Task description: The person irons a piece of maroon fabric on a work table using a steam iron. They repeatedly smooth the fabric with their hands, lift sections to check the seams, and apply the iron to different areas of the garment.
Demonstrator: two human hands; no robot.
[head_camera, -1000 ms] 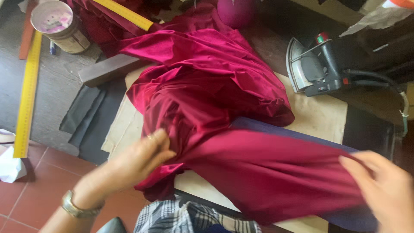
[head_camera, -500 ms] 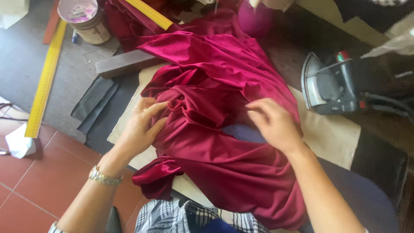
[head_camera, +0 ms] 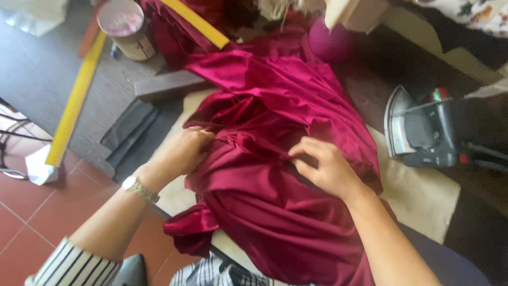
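- A length of crimson satin fabric (head_camera: 275, 159) lies heaped and rumpled across the middle of the desk (head_camera: 58, 63), running from the far clutter toward the person, with one tail drooping over the near edge above the red tiled floor (head_camera: 32, 212).
- The left hand (head_camera: 182, 151) sits on the cloth's left flank, fingers curled into a fold and pinching it closed.
- The right hand (head_camera: 325, 167) rests near the middle of the heap, thumb and fingertips nipped together on a small ridge of the same cloth; the two hands are apart, with a bunched crease running between them.
- A metal wristwatch (head_camera: 138, 188) circles the left wrist, and a black-and-white striped sleeve (head_camera: 74, 267) shows at the lower left corner.
- Beneath the fabric, a pale beige pressing cloth (head_camera: 423, 196) covers the desk and shows bare to the right.
- A grey electric iron (head_camera: 420, 132) stands on that side, well apart from the hands, its soleplate turned toward the fabric.
- To the left, a dark wooden block (head_camera: 166, 85) lies just beside the cloth's edge, with dark grey fabric pieces (head_camera: 129, 127) next to it.
- A long yellow ruler (head_camera: 74, 103) lies along the desk's left part; a second yellow ruler (head_camera: 196, 22) rests slantwise across the fabric at the far end.
- A round tin (head_camera: 127, 26) stands near the far left, between the two rulers.
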